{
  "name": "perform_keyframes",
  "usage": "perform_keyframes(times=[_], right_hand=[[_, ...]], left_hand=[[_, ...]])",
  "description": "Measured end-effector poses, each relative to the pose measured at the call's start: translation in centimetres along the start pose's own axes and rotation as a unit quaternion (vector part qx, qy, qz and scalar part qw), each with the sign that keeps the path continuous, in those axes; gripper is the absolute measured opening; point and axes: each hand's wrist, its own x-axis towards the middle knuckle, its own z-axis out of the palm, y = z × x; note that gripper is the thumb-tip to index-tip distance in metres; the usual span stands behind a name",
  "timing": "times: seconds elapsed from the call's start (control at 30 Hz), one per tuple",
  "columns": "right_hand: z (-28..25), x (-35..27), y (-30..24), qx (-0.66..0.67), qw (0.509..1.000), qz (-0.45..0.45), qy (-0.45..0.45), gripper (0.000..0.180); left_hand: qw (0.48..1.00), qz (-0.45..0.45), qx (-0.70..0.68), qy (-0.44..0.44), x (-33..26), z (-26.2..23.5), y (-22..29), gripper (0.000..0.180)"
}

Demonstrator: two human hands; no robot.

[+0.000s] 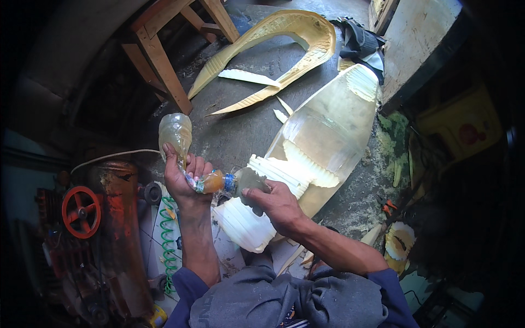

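My left hand (183, 177) is wrapped round a clear plastic bottle (175, 131), its cloudy base pointing up and away. Out of the same grip, toward the right, sticks a small clear container (212, 182) with something orange in it and a blue end. I cannot tell whether it is joined to the bottle. My right hand (278, 206) pinches a dull grey-green piece (250, 187), soft or crumbly in look, against that blue end. Below both hands lie white ridged foam pieces (246, 223). Next to them is a long pale foam block (328, 128), wrapped partly in clear film.
A curved yellowish foam offcut (314, 38) lies on the dark floor (219, 136) at the back. A wooden stool (164, 65) stands at the far left. A rusty tank with a red wheel (81, 212) and green coiled hose (168, 240) is at left. Pliers (388, 206) lie at right.
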Motion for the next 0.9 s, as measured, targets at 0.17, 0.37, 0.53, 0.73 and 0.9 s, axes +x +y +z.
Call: perform_keyframes(times=[0.17,0.37,0.53,0.73,0.9], right_hand=[[0.4,-0.5,-0.4,0.064,0.998,-0.001,-0.010,0.023],[-4.6,0.1,-1.9,0.131,0.981,-0.095,-0.106,0.028],[-16.4,8.8,-6.3,-0.372,0.873,-0.190,0.254,0.026],[-18.3,13.5,-3.6,-0.577,0.750,-0.246,0.209,0.019],[-18.2,11.9,-4.1,-0.497,0.849,-0.177,0.029,0.029]], left_hand=[[0.998,0.031,0.057,0.002,-0.6,0.6,-0.6,0.053],[0.912,0.097,0.390,0.083,-0.3,-0.7,-3.9,0.052],[0.927,-0.111,0.345,0.092,-0.6,-4.4,-3.9,0.051],[0.942,-0.116,0.302,0.094,-0.7,-5.1,-3.8,0.049],[0.951,-0.095,0.288,0.068,-1.0,-4.0,-2.2,0.048]])
